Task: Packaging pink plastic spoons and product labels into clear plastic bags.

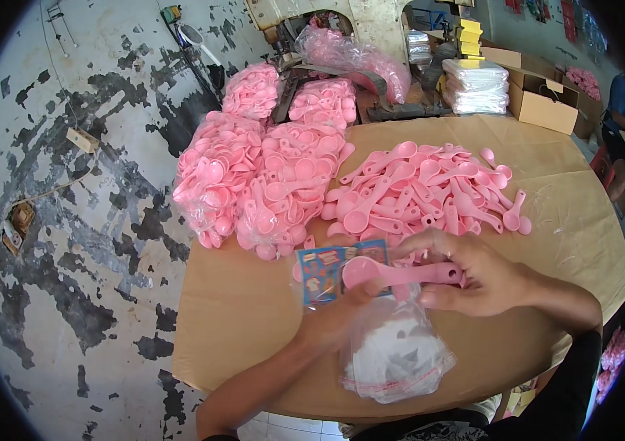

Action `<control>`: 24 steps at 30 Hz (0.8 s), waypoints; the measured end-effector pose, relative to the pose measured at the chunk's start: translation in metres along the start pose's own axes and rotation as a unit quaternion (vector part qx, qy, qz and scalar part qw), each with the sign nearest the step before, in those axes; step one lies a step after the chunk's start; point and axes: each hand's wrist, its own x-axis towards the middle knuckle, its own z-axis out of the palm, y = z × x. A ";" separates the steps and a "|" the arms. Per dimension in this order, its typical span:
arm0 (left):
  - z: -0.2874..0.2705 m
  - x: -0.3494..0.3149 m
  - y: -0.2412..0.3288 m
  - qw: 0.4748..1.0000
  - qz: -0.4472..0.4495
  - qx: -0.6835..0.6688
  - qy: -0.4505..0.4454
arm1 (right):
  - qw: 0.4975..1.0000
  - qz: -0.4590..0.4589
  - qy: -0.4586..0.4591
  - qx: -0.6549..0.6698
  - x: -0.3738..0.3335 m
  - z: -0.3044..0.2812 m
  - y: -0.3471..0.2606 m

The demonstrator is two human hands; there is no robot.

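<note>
1. The right hand [490,275] is clamping its fingers on the handle of a pink spoon [408,275]; the left hand [331,320], blurred, is pinching a blue printed card [317,283] beside the spoon's round bowl.
2. The glossy spoon is stretching above the tabletop [239,331], showing a handle hole and partly covering the card.
3. Clear bags [393,360] are lying nearer; a spoon heap [430,187] and filled bags [283,184] are crowding beyond.

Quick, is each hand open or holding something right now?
Left hand: closed, thumb on the pink spoon by its bowl; fingers hidden.
Right hand: half curled around the spoon's handle end; whether it grips cannot be told.
</note>
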 end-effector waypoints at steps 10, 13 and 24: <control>-0.019 0.026 0.033 0.973 0.184 -0.026 -0.138 | 0.966 0.126 0.119 -0.190 0.009 -0.081 -0.085; -0.005 0.024 0.051 0.966 0.223 -0.018 -0.130 | 0.916 0.026 -0.009 -0.401 0.008 -0.080 -0.088; 0.118 0.021 0.022 0.927 0.003 0.322 -0.191 | 0.918 -0.107 0.224 -0.309 0.016 -0.079 -0.055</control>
